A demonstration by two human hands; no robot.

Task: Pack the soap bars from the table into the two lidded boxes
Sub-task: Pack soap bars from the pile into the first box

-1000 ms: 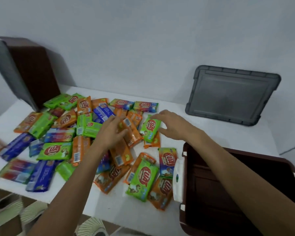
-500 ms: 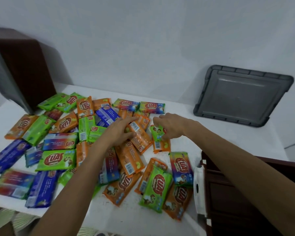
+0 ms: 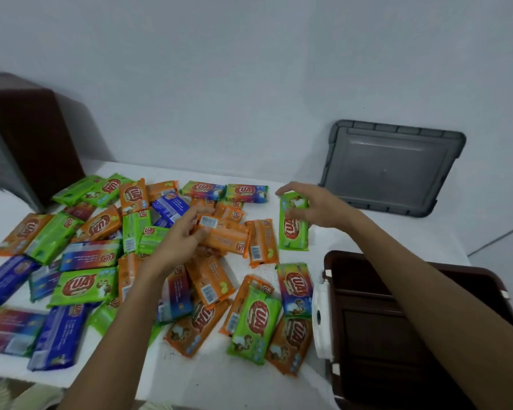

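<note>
An orange bar point(image 3: 224, 236) is gripped in the left hand point(image 3: 178, 244) and a green bar point(image 3: 293, 224) in the right hand point(image 3: 317, 207); both are best carried together to the open box point(image 3: 397, 329) just below the right hand, while loose bars point(image 3: 253, 318) lie on the tabletop point(image 3: 208, 377) beneath.

both bare forearms reach forward from the bottom edge. the left hand point(image 3: 176, 242) is curled, fingers and thumb closed on an orange soap bar point(image 3: 224, 235). the right hand point(image 3: 317, 207) is raised, fingers bent, pinching the top of a green soap bar point(image 3: 293, 229).
</note>
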